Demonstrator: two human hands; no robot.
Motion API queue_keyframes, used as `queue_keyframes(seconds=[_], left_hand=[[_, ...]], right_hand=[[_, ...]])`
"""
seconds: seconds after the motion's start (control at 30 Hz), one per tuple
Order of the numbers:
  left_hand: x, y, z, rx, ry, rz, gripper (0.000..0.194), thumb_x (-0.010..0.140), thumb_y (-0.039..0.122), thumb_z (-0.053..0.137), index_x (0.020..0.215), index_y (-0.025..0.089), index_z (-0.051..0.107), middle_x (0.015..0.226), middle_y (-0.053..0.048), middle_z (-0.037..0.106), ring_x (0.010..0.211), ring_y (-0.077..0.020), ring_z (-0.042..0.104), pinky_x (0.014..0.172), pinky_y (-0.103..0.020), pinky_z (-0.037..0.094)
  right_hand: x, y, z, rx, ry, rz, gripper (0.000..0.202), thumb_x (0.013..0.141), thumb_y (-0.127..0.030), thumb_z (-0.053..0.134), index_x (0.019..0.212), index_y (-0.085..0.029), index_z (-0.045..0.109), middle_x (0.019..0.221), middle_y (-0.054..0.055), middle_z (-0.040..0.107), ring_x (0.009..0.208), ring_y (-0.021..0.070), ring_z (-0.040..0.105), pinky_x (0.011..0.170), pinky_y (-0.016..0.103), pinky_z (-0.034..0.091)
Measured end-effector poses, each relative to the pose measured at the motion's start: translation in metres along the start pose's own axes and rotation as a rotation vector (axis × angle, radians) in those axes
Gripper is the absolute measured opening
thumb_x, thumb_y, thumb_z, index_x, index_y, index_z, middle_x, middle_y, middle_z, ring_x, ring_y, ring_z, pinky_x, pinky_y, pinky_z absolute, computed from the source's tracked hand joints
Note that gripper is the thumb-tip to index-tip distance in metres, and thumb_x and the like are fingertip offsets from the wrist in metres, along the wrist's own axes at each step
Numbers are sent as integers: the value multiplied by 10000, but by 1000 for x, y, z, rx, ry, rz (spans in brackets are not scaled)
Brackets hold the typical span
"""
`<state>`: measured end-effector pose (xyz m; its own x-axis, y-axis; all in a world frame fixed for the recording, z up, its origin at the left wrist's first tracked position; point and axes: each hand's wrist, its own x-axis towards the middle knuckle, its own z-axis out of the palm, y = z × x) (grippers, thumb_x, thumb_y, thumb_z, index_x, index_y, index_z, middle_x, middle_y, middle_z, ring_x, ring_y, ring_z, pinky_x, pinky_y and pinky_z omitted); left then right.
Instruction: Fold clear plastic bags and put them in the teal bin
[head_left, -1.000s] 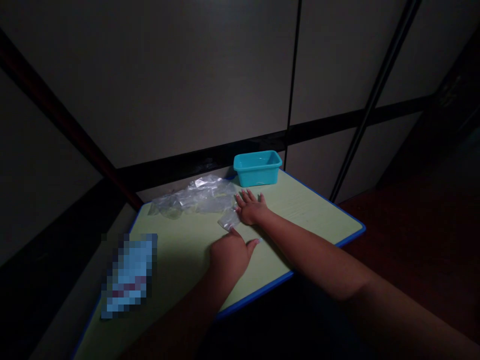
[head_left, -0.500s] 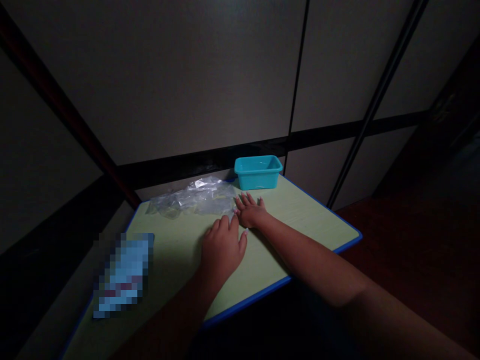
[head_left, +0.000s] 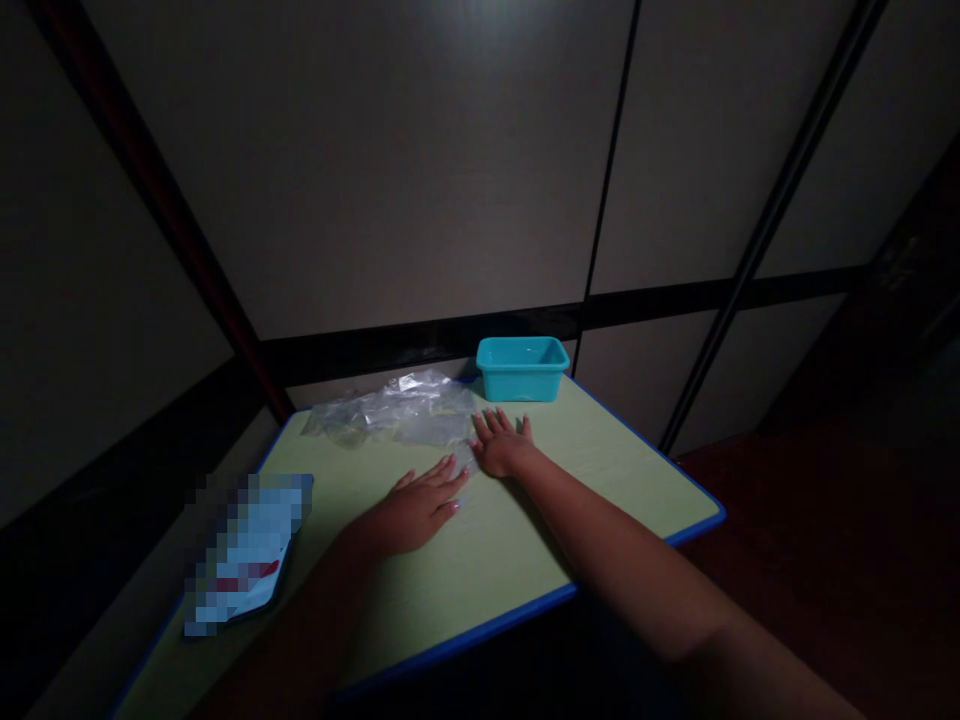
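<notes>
A crumpled clear plastic bag (head_left: 397, 408) lies across the back of the pale green table (head_left: 615, 480). My right hand (head_left: 501, 445) rests with spread fingers at the bag's right end, just in front of a turquoise plastic basket (head_left: 523, 383). Lower and to the left, my left hand (head_left: 420, 508) is stretched out, palm down. Its fingertips are beside a thin flap of clear plastic between the two hands; whether they touch it I cannot tell. Neither hand grips anything.
At the table's left edge lies a flat device with a lit, blurred screen (head_left: 247, 550). Blue edging (head_left: 480, 630) runs round the table. Behind it stand tall cabinet panels (head_left: 420, 180) with a dark band across them.
My left hand has turned and flattened, moving left and its fingers straightening out. The right hand keeps its place near the basket. The whole view has shifted slightly.
</notes>
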<state>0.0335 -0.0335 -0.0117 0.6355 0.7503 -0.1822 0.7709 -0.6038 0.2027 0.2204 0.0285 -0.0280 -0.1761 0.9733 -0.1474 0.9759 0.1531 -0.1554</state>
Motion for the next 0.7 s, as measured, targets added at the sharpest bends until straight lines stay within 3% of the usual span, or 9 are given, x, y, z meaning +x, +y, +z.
queue_keyframes(seconds=[0.23, 0.37, 0.53, 0.6, 0.7], left_hand=[[-2, -7, 1, -48, -43, 17, 524, 909, 438, 318, 1409, 321, 212, 1504, -74, 68, 1381, -233, 32, 1059, -522, 137], [-1, -6, 1, -19, 13, 6, 525, 904, 419, 344, 1406, 305, 243, 1505, -71, 47, 1379, -220, 1, 1069, -471, 160], [2, -6, -1, 26, 192, -111, 569, 914, 386, 280, 1433, 177, 174, 1499, -84, 131, 1378, -168, 110, 1089, -395, 168], [2, -7, 2, 24, 201, -156, 571, 914, 400, 265, 1427, 158, 198, 1491, -93, 163, 1375, -179, 135, 1085, -411, 179], [4, -10, 6, 3, 190, -116, 515, 923, 350, 236, 1393, 149, 301, 1465, -95, 253, 1365, -179, 181, 1083, -416, 193]], right_hand=[[5, 19, -4, -21, -37, 76, 617, 902, -477, 100, 1451, -221, -18, 1510, 28, -85, 1372, 225, -124, 988, 648, -74], [3, 26, -12, 41, -25, 72, 628, 904, -495, 102, 1449, -210, -25, 1499, 23, -123, 1373, 211, -127, 988, 657, -46], [-16, 16, -23, 165, -1, -146, 618, 907, -526, 81, 1451, -238, 16, 1505, 15, -75, 1378, 186, -101, 1021, 615, -34], [-24, 7, -24, 205, -13, -279, 620, 906, -540, 97, 1451, -248, 51, 1509, 20, -23, 1384, 186, -63, 1035, 586, -50], [-32, -5, -22, 238, -37, -421, 606, 912, -532, 127, 1447, -247, 127, 1509, 19, 44, 1386, 193, -27, 1045, 563, -70]])
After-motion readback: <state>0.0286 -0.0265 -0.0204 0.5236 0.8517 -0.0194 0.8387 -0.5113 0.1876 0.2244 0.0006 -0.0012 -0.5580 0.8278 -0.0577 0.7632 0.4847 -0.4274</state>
